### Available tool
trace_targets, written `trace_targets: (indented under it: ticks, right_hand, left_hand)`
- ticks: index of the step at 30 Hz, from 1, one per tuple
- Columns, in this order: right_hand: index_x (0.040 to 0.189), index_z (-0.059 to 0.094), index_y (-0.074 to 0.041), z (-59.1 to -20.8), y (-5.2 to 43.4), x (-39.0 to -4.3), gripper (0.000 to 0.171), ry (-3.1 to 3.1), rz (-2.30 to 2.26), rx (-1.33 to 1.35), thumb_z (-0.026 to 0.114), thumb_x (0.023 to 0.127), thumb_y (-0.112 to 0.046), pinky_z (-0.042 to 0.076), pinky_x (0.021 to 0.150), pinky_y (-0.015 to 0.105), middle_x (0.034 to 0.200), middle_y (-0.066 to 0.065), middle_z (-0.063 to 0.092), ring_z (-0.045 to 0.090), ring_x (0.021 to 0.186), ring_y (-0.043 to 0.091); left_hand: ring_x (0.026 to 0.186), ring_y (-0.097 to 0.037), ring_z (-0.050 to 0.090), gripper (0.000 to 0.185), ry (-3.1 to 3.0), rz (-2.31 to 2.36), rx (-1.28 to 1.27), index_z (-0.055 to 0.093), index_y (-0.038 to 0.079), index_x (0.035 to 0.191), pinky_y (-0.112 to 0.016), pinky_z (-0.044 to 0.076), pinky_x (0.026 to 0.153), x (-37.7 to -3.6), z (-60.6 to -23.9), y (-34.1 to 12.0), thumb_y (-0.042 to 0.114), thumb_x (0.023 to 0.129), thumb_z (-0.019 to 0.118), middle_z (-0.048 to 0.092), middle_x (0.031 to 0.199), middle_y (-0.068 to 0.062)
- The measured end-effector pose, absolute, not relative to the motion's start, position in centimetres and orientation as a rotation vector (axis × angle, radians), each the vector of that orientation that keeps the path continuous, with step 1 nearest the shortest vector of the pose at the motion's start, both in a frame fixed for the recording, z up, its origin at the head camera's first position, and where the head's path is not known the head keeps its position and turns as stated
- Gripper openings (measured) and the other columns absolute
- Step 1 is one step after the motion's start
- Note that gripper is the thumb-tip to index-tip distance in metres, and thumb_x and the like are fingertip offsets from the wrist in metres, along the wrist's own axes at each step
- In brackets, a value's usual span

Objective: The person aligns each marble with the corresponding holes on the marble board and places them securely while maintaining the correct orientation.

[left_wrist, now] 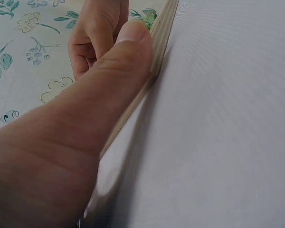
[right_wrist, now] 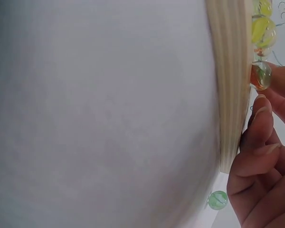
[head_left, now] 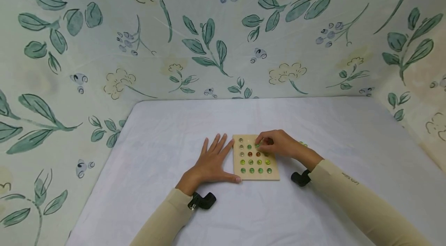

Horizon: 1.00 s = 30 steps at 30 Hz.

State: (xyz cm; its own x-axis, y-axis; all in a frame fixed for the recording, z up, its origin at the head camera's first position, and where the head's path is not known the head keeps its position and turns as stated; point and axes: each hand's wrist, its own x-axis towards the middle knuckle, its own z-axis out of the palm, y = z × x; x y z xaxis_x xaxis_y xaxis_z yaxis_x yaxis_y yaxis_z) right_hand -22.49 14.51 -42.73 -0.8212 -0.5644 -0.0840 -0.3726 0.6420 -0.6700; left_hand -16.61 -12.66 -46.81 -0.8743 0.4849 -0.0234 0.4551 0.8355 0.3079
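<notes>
A small square wooden board [head_left: 273, 175] with rows of glass marbles [head_left: 251, 162] in its holes lies on the white table [head_left: 167, 137]. My left hand [head_left: 213, 163] lies flat beside the board's left edge, fingers straight, thumb [left_wrist: 128, 52] against the board's edge [left_wrist: 161, 33]. My right hand [head_left: 275, 144] hovers over the board's upper right part, fingertips pinching a green marble [head_left: 257, 145]. In the right wrist view the board's edge [right_wrist: 230, 85] shows with yellow and orange marbles [right_wrist: 262, 76] beside my curled fingers [right_wrist: 256, 156].
A loose green marble [right_wrist: 217, 200] lies on the cloth by the board; more green ones [head_left: 304, 144] sit behind my right wrist. Floral cloth walls [head_left: 223, 33] enclose the table at the back and both sides.
</notes>
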Motion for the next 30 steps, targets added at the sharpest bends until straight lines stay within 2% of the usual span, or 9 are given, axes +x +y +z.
trace_targets:
  ticks: [30]
  right_hand:
    - [0.103, 0.071, -0.018, -42.3, 15.7, -22.5, 0.017, 2.662, -0.92, -0.683, 0.074, 0.087, -0.02, 0.042, 0.06, 0.026, 0.075, -0.002, 0.056, 0.05, 0.071, 0.016]
  left_hand:
    - [0.148, -0.026, -0.005, 0.123, 2.906, 0.468, 0.751, 0.008, 0.024, 0.157, -0.056, -0.007, 0.114, -16.4, -46.7, -12.7, 0.086, 0.064, 0.058, 0.0, 0.162, -0.006]
